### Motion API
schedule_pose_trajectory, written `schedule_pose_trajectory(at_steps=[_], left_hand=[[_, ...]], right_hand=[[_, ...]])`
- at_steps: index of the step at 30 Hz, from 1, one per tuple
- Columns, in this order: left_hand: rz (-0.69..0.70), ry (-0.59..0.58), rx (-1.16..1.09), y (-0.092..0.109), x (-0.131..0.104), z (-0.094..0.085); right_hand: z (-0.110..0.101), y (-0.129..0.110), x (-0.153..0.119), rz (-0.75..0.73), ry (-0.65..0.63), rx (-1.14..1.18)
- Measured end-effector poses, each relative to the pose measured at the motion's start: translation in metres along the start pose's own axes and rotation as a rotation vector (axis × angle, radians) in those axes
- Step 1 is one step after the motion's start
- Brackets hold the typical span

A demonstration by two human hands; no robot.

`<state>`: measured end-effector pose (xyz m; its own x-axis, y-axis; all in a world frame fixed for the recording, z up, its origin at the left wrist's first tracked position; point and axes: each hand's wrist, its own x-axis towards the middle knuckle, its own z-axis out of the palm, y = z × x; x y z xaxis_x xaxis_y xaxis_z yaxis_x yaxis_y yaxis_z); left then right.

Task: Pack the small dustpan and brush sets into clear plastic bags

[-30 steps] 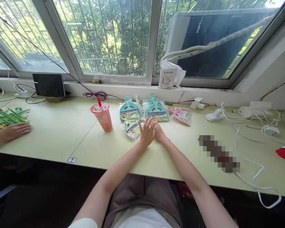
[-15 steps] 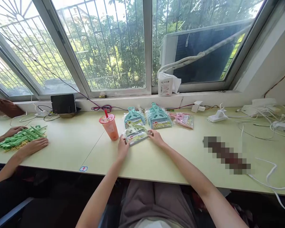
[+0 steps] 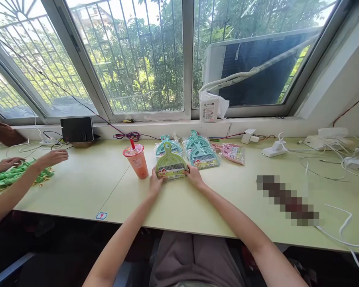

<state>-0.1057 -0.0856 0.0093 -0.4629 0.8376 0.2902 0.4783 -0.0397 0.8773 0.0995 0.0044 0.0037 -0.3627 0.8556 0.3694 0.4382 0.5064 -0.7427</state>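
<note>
Between my two hands is a green mini dustpan and brush set [image 3: 171, 161] in clear wrapping, tilted up with its handle towards the window. My left hand [image 3: 154, 181] grips its left lower corner, and my right hand [image 3: 195, 176] grips the right lower corner. Just behind it lies a wrapped teal dustpan set [image 3: 165, 146]. To the right are more teal dustpan sets [image 3: 202, 153], overlapping one another, and beyond them a pink dustpan set [image 3: 231, 153]. A cup of orange drink [image 3: 138, 163] with a red straw stands left of my left hand.
At the left, another person's hand [image 3: 52, 158] is raised over a heap of green items [image 3: 14, 175]. A tablet [image 3: 77, 129] leans near the sill. White cables and a power strip [image 3: 274, 148] lie at the right, near a pixelated object [image 3: 287, 199]. The table's front edge runs before me.
The green dustpan set has been tilted up to face me, still between both hands. One teal set on the right lies nearer now. The other person's hand has lifted off the green heap.
</note>
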Motion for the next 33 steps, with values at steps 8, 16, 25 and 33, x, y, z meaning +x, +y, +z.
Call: schedule_pose_trajectory(at_steps=[8,16,25,33], left_hand=[[0.047,0.118,0.214,-0.013,0.073,0.008],[0.006,0.303,0.276,-0.038,0.109,0.02],[-0.018,0.301,0.214,-0.045,0.121,0.031],[0.012,0.199,0.384,-0.038,0.12,0.028]], right_hand=[[0.025,-0.013,0.059,0.007,0.13,-0.289],[0.04,-0.018,0.103,0.127,0.076,-0.556],[0.057,-0.028,0.096,-0.365,0.001,-0.687],[0.076,-0.008,0.1,-0.095,-0.014,-0.352]])
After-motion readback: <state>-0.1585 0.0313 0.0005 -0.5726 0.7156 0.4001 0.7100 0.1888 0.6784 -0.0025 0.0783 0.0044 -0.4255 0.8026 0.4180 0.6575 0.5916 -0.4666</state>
